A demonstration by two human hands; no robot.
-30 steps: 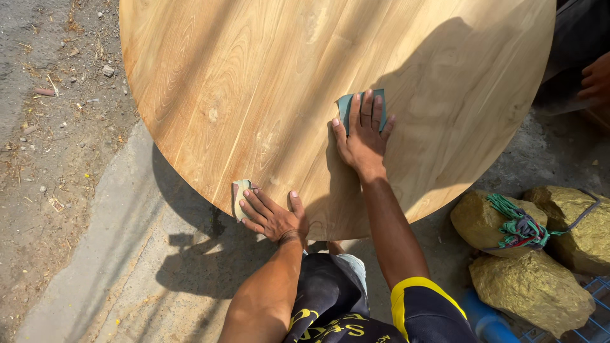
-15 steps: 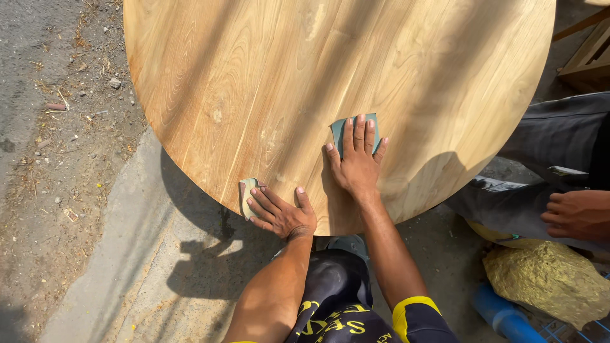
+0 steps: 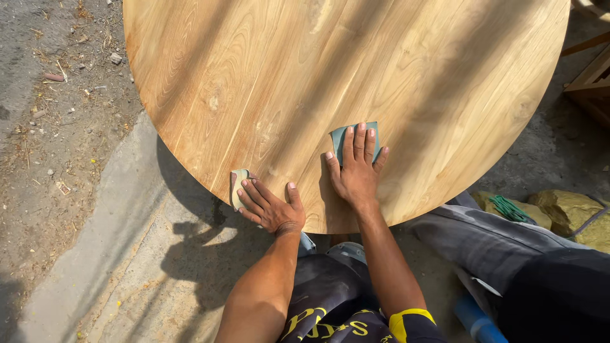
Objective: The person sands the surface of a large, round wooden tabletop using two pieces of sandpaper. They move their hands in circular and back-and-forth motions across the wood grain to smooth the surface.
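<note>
A: How would the grey-green folded square of sandpaper [image 3: 353, 140] handle?

B: Light, thin and limp, I judge, with a rough face that bites the wood. It lies at centre frame, flat on the round pale wooden counter [image 3: 343, 82]. The right hand [image 3: 356, 171] presses it down with fingers spread flat on top, a pinning grip, not a pinch. I would hold it that way, palm over the middle.

A: And the other piece?

B: The small tan folded pad of sandpaper [image 3: 238, 187] sits at the counter's lower-left rim. The left hand [image 3: 270, 206] lies flat beside it, fingertips touching it, nothing closed in its grip.

A: The counter?

B: Stiff, smooth, strongly grained, streaked with shadow; probably heavy.

A: Around it?

B: Grey concrete ground [image 3: 127, 267] lower left, gritty dirt upper left. Another person's grey trouser leg [image 3: 476, 241] lower right, near yellowish stones [image 3: 565, 209].
</note>
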